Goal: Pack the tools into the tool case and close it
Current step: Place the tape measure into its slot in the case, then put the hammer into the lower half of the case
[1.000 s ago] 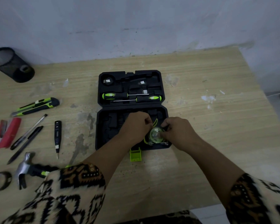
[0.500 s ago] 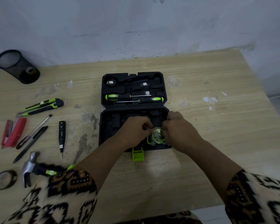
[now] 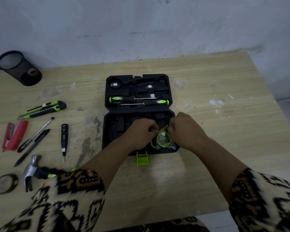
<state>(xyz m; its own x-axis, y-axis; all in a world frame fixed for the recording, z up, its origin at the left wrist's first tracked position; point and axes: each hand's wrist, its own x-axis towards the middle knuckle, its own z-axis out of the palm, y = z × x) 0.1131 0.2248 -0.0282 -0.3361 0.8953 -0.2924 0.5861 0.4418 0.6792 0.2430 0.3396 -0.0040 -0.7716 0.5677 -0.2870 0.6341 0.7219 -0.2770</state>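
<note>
The black tool case point(image 3: 110, 131) lies open on the wooden table, with two green-and-black screwdrivers point(image 3: 137, 100) clipped in its far half. A green tape measure point(image 3: 162, 139) sits in the near half, at its right corner. My left hand point(image 3: 141, 131) pinches the tape measure's green strap at its upper left. My right hand point(image 3: 184, 129) grips the tape measure from the right, fingers curled at its top edge. The case's green latch point(image 3: 142, 158) hangs over the near edge.
Left of the case lie a tester pen point(image 3: 64, 139), a utility knife point(image 3: 42, 110), two pens point(image 3: 34, 139), a red stapler point(image 3: 14, 136), a hammer point(image 3: 35, 171) and a tape roll point(image 3: 5, 183). A black mesh cup point(image 3: 18, 68) stands far left.
Both hands have closed in around the tape measure and shifted slightly toward the case's far side. The tape measure stays in the near right corner.
</note>
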